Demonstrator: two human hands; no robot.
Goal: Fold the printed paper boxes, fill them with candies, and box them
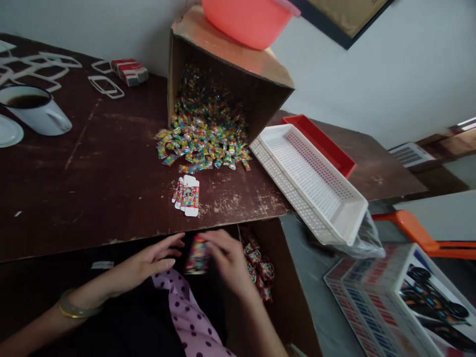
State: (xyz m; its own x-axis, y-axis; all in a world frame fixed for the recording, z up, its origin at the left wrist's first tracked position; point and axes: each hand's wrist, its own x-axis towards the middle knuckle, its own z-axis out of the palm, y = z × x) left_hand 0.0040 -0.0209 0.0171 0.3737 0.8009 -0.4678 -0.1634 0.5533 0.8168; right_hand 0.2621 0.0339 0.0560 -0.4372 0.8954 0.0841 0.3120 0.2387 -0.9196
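Observation:
My right hand (226,258) holds a small colourful printed box (197,255) just below the near edge of the dark wooden table (92,163); the box is blurred by motion. My left hand (152,260), with a gold bangle at the wrist, reaches toward the box with its fingers stretched out, fingertips close to it. A small stack of flat printed cartons (188,195) lies on the table just beyond my hands. Further back, a tipped cardboard box (223,74) spills a heap of wrapped sweets (203,141).
A white perforated tray (316,188) on a red tray (323,144) overhangs the table's right edge. A pink bowl (247,20) sits atop the cardboard box. A mug (35,109) stands far left. Packed items (258,265) lie below the table, a printed carton (401,297) at lower right.

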